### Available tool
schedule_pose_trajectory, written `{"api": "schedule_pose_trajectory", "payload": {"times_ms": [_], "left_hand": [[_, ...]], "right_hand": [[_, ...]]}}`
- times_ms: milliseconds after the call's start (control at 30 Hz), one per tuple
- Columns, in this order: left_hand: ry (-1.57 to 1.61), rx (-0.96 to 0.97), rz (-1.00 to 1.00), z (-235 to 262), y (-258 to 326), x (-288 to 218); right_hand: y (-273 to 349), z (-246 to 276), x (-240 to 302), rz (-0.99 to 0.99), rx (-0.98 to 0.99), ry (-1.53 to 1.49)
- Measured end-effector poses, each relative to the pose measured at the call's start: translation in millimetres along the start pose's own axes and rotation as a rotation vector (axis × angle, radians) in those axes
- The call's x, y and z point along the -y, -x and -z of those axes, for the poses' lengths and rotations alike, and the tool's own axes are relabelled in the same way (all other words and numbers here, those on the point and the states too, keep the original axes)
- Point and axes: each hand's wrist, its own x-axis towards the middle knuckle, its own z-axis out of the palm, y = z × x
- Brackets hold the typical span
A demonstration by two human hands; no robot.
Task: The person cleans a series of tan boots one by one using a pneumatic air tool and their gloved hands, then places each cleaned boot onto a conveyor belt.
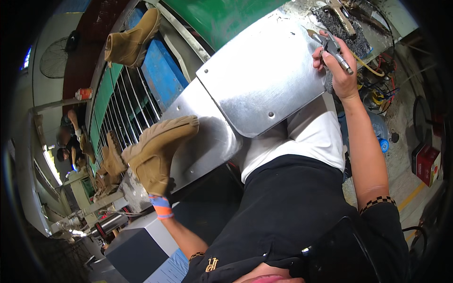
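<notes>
- Boot (153, 162): over the left hand (161, 206), at twelve o'clock from its wrist; fingers hidden inside, grip cannot be told.
- Tool (331, 46): grasped in the right hand (347, 70), at its eleven o'clock.
- Boot looks tan, sole up, toe toward two o'clock.
- Tool looks grey, metallic.

Metal-topped bench (255, 70); at its far right, a dark gritty patch (361, 45); on that, probably a brush (343, 18)

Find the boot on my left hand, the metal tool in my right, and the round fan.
Boot (155, 159): head view, on the upper.
Metal tool (332, 47): head view, on the body.
Round fan (55, 57): head view, on the grille.
</notes>
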Motion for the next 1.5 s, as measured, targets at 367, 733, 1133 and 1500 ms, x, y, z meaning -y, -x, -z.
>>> {"api": "schedule_pose_trajectory", "payload": {"times_ms": [367,733,1133,1500], "left_hand": [[-0.109,-0.341,-0.525,55,-54,-254],[0.247,-0.189,-0.489,34,-94,-257],[1.170,-0.489,-0.946,40,-150,-281],[0.785,-0.439,-1.059,63,-205,-380]], "right_hand": [[8,4,-11,0.085,-0.039,-0.010],[10,3,-6,0.084,-0.057,0.061],[23,14,23,-0.005,-0.268,0.278],[31,-76,122,0.189,0.313,-0.182]]}}
